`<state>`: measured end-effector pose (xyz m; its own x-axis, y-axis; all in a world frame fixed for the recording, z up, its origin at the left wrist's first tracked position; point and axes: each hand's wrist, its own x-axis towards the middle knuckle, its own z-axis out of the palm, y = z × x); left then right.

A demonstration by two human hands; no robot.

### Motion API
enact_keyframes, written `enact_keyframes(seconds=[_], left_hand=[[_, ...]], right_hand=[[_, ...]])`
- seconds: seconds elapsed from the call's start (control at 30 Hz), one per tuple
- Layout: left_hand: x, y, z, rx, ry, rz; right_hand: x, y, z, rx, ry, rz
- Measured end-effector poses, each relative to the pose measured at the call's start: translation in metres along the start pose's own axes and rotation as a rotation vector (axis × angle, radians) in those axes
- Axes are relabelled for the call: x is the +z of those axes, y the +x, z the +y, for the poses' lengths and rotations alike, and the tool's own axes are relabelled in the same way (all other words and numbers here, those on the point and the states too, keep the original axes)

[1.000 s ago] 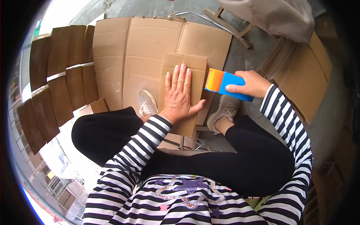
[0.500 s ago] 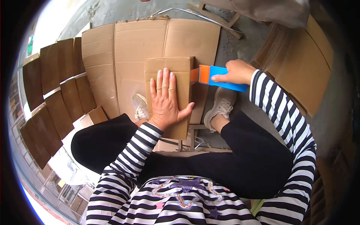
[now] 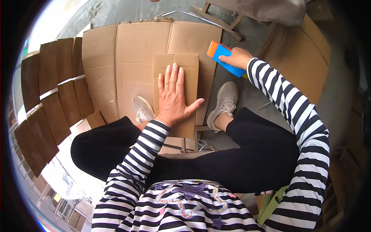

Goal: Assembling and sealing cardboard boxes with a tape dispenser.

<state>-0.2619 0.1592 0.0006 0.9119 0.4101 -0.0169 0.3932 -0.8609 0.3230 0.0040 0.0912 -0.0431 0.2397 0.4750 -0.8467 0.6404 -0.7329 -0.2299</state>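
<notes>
A closed brown cardboard box [image 3: 186, 123] sits between my knees, its long side running away from me. My left hand [image 3: 174, 94] lies flat on its top, fingers stretched forward and the thumb out over the right edge. To the right of the box's far end, my right hand [image 3: 236, 58] grips a blue and orange tape dispenser [image 3: 221, 51], whose orange end points to the far left. The dispenser is apart from the box. Whether tape hangs from it, I cannot tell.
Beneath and beyond the box, a large flattened cardboard sheet [image 3: 143, 42] covers the floor. Several brown boxes [image 3: 50, 127] stand stacked at the left. More flat cardboard [image 3: 305, 65] leans at the right. A wooden frame [image 3: 228, 27] lies at the far side, near grey cloth [image 3: 270, 9].
My right hand has lifted the tape dispenser off the box's right side and carried it farther away and tilted. The left hand stays flat on the box, which has shifted slightly.
</notes>
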Motion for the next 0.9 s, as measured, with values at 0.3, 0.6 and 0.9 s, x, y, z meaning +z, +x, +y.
enact_keyframes(seconds=[0.3,0.6,0.9], left_hand=[[-0.004,0.008,-0.042,-0.657,-0.788,0.048],[-0.003,0.005,-0.047,-0.685,-1.086,0.113],[0.012,0.013,-0.062,-0.714,-1.103,-0.006]], right_hand=[[0.084,0.038,-0.097,0.25,1.242,1.132],[0.114,0.086,-0.091,-0.025,1.407,1.245],[0.126,0.037,-0.067,0.144,1.137,1.346]])
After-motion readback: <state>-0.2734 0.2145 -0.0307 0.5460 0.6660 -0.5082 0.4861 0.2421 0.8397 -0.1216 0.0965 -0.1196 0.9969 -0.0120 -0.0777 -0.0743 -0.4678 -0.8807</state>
